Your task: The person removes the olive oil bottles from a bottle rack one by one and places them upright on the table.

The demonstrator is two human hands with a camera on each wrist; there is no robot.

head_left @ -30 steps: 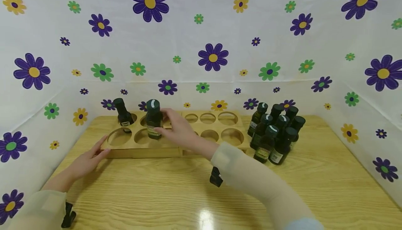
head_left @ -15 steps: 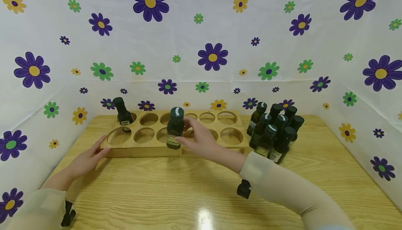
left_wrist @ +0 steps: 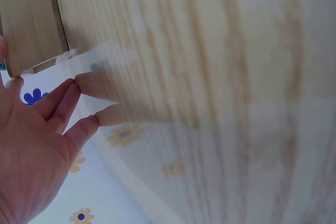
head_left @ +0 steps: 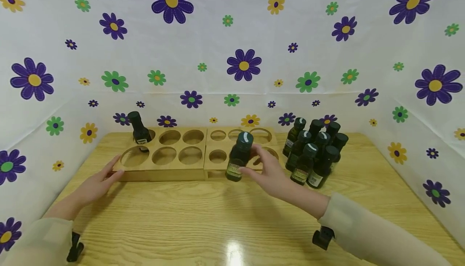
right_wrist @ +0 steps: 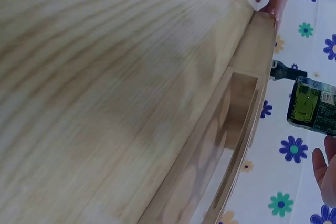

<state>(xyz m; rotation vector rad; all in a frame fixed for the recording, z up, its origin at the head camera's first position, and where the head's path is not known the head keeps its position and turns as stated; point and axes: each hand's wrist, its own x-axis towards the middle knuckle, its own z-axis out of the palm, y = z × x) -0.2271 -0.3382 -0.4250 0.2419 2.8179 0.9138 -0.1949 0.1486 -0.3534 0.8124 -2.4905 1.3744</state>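
My right hand (head_left: 270,175) grips a dark green glass bottle (head_left: 238,159) with a dark cap and a yellow-green label. It holds the bottle slightly tilted above the right half of a light wooden rack (head_left: 163,174) with round holes. In the right wrist view, the labelled side of the bottle (right_wrist: 315,106) shows at the right edge, fingers below it. At the rack's left front corner, my left hand (head_left: 92,187) touches the wood, fingers extended. Seen from the left wrist, some fingertips (left_wrist: 73,83) are low at the tabletop. Another slim dark bottle (head_left: 139,128) leans in the rack's back left hole.
Several dark bottles (head_left: 306,157) stand in a close cluster right of the rack. Behind everything hangs a white flower-patterned cloth (head_left: 210,36). A pale wooden tabletop (head_left: 174,217) runs in front of the rack.
My right hand has carried the bottle rightward, from above the rack's left half to above its right half. My left hand has stayed at the rack's left corner.
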